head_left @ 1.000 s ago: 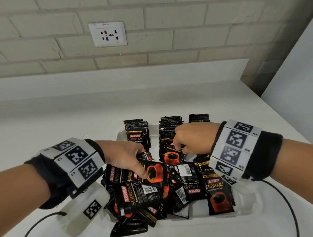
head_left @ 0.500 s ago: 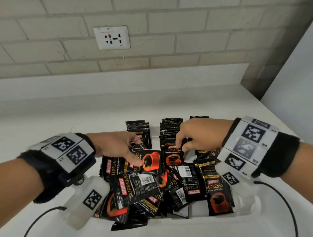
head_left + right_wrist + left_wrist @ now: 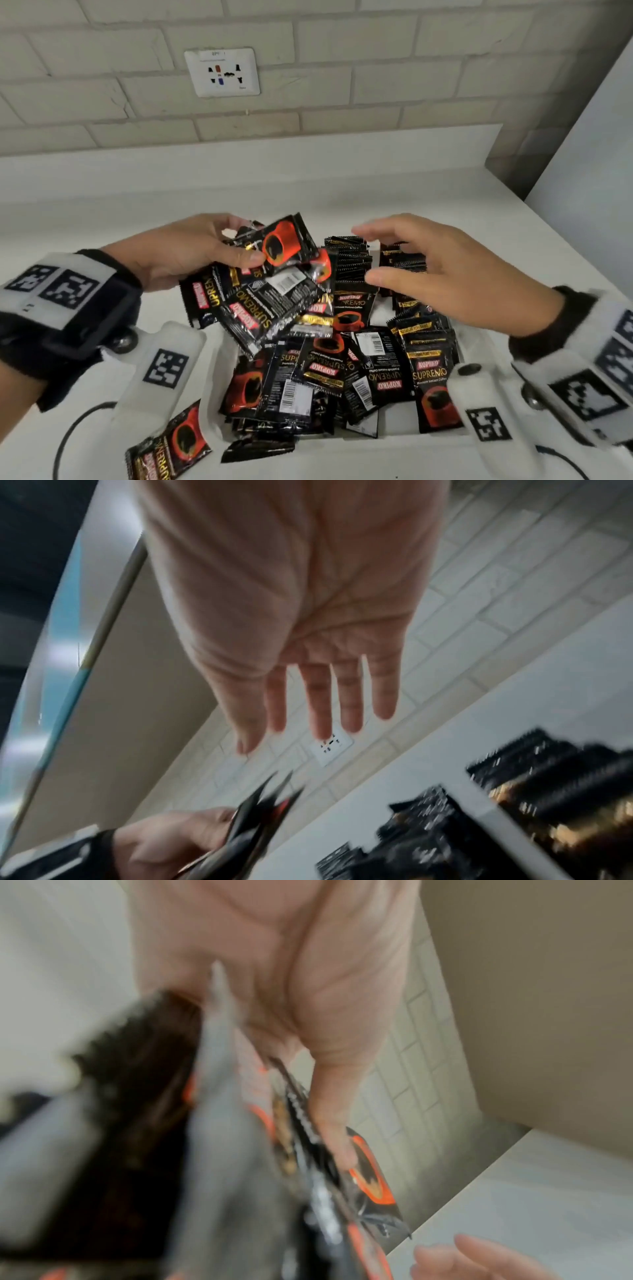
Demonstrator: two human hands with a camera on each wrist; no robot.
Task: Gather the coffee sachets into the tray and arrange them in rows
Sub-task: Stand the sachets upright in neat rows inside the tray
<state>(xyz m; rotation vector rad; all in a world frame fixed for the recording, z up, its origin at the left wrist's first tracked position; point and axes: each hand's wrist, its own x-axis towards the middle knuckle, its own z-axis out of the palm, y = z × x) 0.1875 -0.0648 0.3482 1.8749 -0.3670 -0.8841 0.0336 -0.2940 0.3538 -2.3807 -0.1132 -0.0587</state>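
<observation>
Black coffee sachets with red cups printed on them fill a white tray (image 3: 397, 426). My left hand (image 3: 239, 245) grips a bunch of sachets (image 3: 270, 284) and holds it raised over the tray's left side; in the left wrist view my thumb pinches the sachet bunch (image 3: 308, 1150). My right hand (image 3: 370, 253) hovers with straight, spread fingers over upright rows of sachets (image 3: 352, 263) at the tray's back; it holds nothing, as the right wrist view of the right hand (image 3: 315, 723) confirms. A loose heap of sachets (image 3: 325, 377) lies in the tray's front.
One sachet (image 3: 171, 445) lies outside the tray on the white counter at the front left. A brick wall with a socket plate (image 3: 222, 72) stands behind. A white panel (image 3: 589, 164) rises at the right. Black cables run along the counter's front edge.
My left hand has lifted a bunch of sachets up out of the heap. My right hand has left the upright rows, risen and spread its fingers.
</observation>
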